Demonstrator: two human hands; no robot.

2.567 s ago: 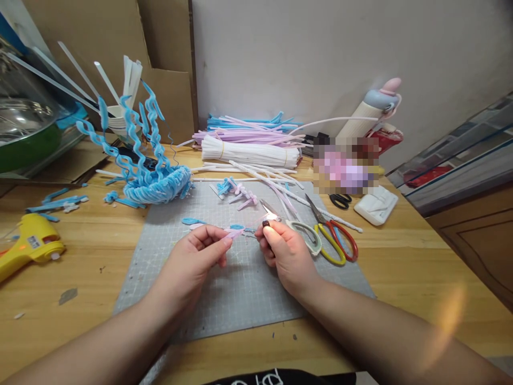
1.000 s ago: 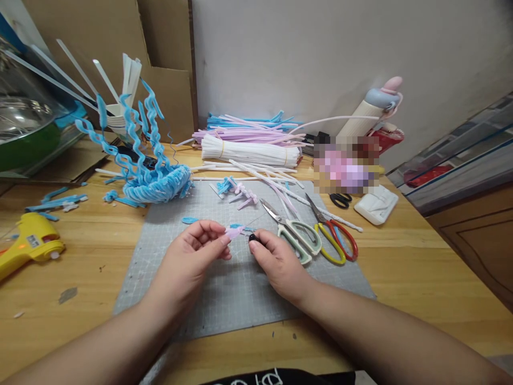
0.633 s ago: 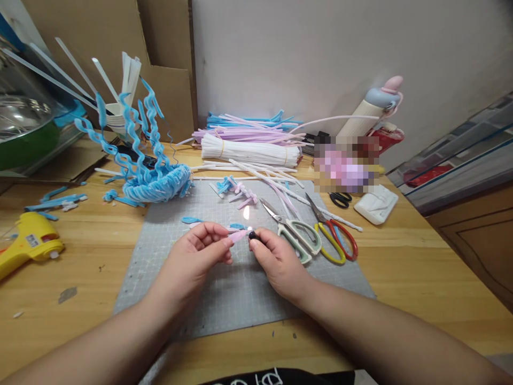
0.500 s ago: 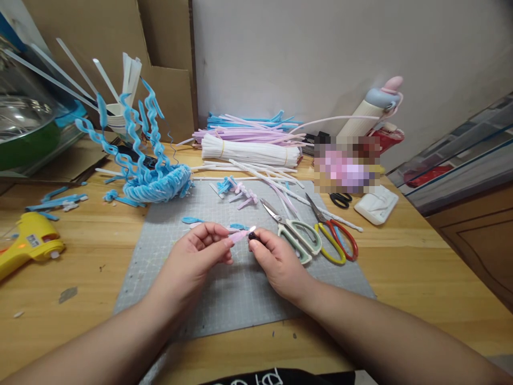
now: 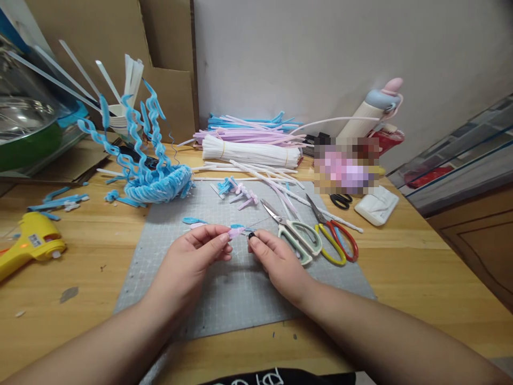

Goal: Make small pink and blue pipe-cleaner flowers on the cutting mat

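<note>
Between side edges of mat (image 5: 240,299): my left hand (image 5: 200,248) fingertip-pinches 1 pink piece (image 5: 236,233), right hand (image 5: 276,259) curls round black-topped item (image 5: 251,235); likely mid-tip-work, next needs steady alignment.

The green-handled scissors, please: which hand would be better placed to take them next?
Probably the right hand: it is nearer the scissors, though holding a black object; the left hand pinches a pink piece.

Lilac pc (image 5: 236,233), slim, pinched in L hand (image 5: 200,248); blk-topped lighter (image 5: 251,235) nr it, R hand (image 5: 278,259).
</note>
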